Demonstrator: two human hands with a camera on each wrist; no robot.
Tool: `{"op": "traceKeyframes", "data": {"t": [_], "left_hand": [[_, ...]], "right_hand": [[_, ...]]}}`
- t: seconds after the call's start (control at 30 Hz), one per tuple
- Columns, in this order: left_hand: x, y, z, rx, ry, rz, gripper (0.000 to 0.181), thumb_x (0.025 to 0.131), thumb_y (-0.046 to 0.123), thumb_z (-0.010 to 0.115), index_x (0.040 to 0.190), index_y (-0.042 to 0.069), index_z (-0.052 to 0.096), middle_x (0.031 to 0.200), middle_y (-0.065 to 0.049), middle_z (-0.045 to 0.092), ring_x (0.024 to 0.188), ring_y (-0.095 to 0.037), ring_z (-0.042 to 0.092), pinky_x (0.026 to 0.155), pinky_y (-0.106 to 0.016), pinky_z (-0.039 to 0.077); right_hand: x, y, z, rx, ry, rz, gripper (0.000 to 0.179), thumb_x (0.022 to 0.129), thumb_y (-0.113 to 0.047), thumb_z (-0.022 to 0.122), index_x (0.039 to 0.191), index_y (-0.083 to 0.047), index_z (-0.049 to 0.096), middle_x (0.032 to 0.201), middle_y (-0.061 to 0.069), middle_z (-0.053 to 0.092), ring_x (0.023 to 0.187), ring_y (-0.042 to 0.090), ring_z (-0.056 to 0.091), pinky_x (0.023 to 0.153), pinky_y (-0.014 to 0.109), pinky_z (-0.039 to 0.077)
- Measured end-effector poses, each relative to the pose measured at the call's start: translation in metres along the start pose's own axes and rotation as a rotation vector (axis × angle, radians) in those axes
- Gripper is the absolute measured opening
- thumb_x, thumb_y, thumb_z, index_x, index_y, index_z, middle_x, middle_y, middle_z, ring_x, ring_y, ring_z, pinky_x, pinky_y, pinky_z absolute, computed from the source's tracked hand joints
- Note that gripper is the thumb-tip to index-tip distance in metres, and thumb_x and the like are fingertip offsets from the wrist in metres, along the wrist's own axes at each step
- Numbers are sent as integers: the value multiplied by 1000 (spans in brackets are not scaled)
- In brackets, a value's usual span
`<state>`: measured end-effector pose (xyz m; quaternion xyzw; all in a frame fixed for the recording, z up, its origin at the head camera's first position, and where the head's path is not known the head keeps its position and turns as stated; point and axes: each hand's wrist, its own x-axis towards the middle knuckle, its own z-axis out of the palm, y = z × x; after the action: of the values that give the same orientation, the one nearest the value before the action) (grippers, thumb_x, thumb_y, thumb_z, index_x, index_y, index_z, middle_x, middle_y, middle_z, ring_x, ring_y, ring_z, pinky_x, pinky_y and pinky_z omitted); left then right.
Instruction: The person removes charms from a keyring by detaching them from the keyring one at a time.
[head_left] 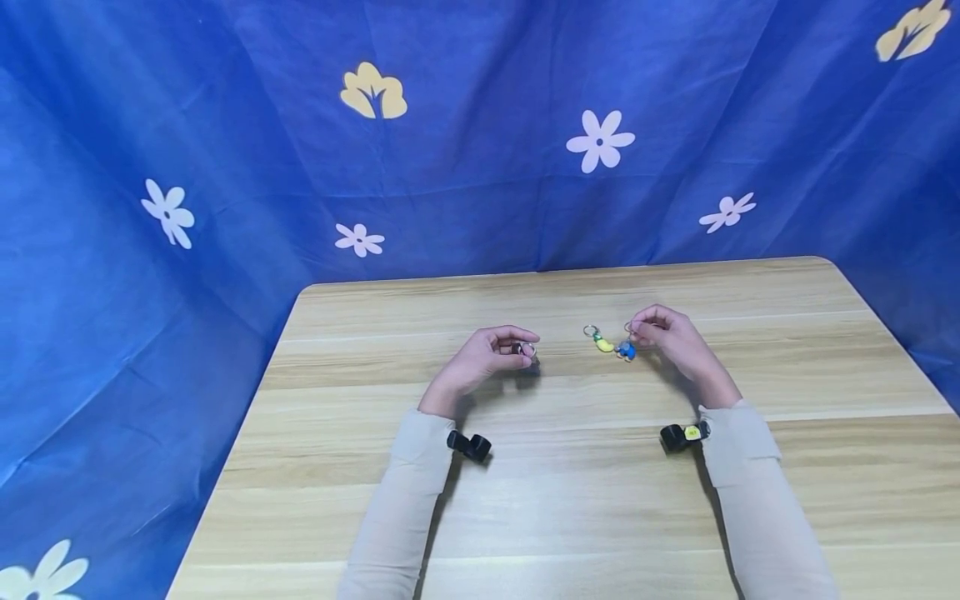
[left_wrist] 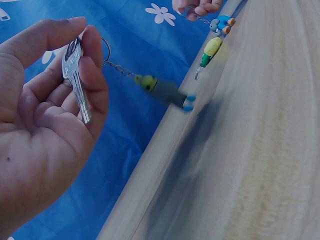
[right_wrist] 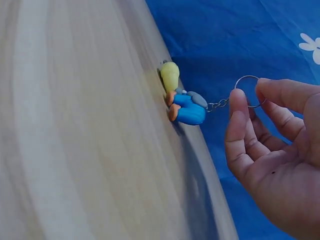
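Between thumb and fingers, my left hand [head_left: 483, 357] pinches a silver key [left_wrist: 77, 82] together with its split ring. From that ring a short chain leads to a keychain figure [left_wrist: 162, 91] with a grey body, yellow-green head and light blue feet, hanging above the table. My right hand [head_left: 672, 340] pinches the metal ring [right_wrist: 247, 76] of another keychain, a blue and grey figure [right_wrist: 189, 112] with orange feet, low over the tabletop. Close beside this figure lies a yellow keychain [head_left: 604, 344] with a green end and its own metal ring [head_left: 591, 331].
Everything is over a light wood-grain table [head_left: 555, 500]. A blue curtain [head_left: 480, 167] with white and yellow flower prints hangs behind the far edge and along the sides. Each wrist carries a small black camera, one on the left [head_left: 469, 447] and one on the right [head_left: 675, 438].
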<state>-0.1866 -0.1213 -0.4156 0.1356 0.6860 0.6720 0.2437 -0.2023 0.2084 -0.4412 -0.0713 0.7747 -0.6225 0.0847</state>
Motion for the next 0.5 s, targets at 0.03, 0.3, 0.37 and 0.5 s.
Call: {"op": "traceKeyframes", "data": {"t": [0.03, 0.3, 0.37, 0.5], "left_hand": [[0, 0, 0, -4, -5, 1, 43, 83, -6, 65, 125, -7, 56, 92, 1, 67, 86, -9, 66, 85, -22, 54], [-2, 2, 0, -42, -43, -6, 44, 84, -9, 60, 127, -10, 51, 93, 1, 68, 87, -10, 68, 90, -29, 55], [-2, 2, 0, -51, -47, -14, 43, 84, -10, 59, 127, -10, 51, 94, 0, 68, 87, -10, 69, 92, -32, 54], [-1, 0, -1, -62, -54, -17, 44, 85, -10, 60, 127, -10, 50, 95, 0, 68, 88, -10, 69, 91, -31, 54]], "right_hand": [[1, 0, 0, -4, 3, 8, 17, 97, -9, 52, 106, 6, 54, 90, -10, 62, 82, 2, 62, 78, 17, 54], [11, 1, -2, 3, 13, 48, 21, 97, -8, 52, 109, 9, 52, 90, -8, 61, 82, 2, 63, 79, 16, 54], [14, 3, -2, 7, 13, 56, 23, 98, -8, 52, 110, 11, 51, 90, -8, 61, 82, 2, 63, 79, 16, 53], [21, 5, -1, 13, 6, 72, 25, 98, -9, 52, 113, 11, 50, 89, -10, 62, 82, 2, 63, 79, 17, 53]]}}
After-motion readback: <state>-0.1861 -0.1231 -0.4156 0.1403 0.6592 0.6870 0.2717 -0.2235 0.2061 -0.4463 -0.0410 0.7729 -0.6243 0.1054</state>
